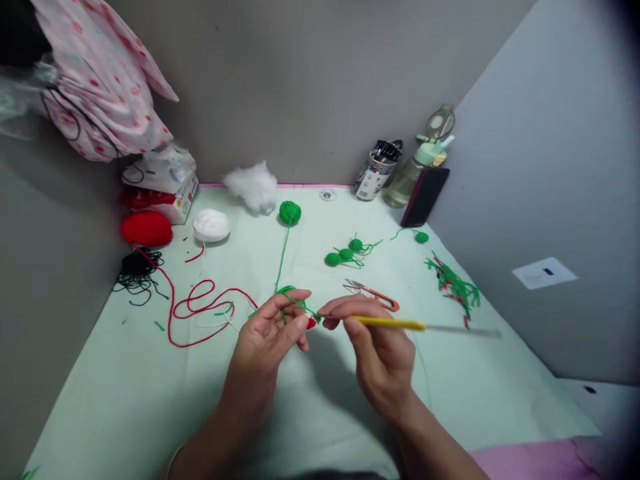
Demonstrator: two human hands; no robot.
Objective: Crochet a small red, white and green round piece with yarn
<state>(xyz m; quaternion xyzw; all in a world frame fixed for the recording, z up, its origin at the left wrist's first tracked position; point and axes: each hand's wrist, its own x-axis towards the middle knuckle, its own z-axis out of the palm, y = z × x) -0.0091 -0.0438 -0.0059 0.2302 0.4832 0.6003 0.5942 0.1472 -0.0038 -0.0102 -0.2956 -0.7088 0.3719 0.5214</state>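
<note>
My left hand (pixel 273 327) pinches a small crocheted piece (pixel 311 323) of red, white and green yarn, mostly covered by the fingers. Green yarn loops over the left fingers and runs back to a green yarn ball (pixel 290 213). In my right hand (pixel 383 350) is a crochet hook with a yellow handle (pixel 390 323), its metal shaft pointing out to the right. The hook's working tip meets the piece at the left fingertips; whether it sits inside a stitch is too small to tell. Just beyond the right hand lie orange-handled thread snips (pixel 383 298).
Red yarn (pixel 147 229), a white yarn ball (pixel 211 225) and black yarn (pixel 137 267) lie left. White stuffing (pixel 253 187) is at the back. Several small green balls (pixel 346 255) and a heap of yarn scraps (pixel 455 285) lie right. A phone (pixel 426 197) leans by a bottle (pixel 403 180).
</note>
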